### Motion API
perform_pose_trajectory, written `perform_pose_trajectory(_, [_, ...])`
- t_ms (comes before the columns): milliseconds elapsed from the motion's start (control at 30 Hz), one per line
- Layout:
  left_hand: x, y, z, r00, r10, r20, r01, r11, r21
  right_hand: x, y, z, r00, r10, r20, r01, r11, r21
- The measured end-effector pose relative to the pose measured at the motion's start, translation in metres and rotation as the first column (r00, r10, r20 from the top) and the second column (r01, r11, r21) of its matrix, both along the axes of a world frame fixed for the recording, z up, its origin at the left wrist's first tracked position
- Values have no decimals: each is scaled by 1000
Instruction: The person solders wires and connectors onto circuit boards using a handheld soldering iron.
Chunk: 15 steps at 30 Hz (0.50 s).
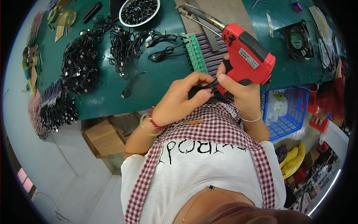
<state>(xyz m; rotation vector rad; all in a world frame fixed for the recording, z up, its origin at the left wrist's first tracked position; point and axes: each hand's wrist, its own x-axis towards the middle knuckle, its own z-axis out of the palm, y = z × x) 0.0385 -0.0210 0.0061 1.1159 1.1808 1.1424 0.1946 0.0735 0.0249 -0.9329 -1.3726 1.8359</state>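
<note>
Head view: white bowl holds black parts; blue basket holds bags.

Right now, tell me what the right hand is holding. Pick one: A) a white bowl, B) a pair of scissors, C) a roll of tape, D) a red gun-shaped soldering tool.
D: the right hand is wrapped around the grip of the red soldering gun, its metal tip pointing away over the green table.
</note>
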Motion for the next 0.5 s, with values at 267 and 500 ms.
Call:
perform_pose_trajectory(267, [17, 13, 10, 976, 214, -46, -216, 975, -51, 4, -4, 3, 995, -11, 94, 5, 998, 69])
perform_pose_trajectory(500, [14, 15, 11, 986, 166, -12, -166, 982, -90, 4, -9, 1, 996, -9, 85, -2, 992, 126])
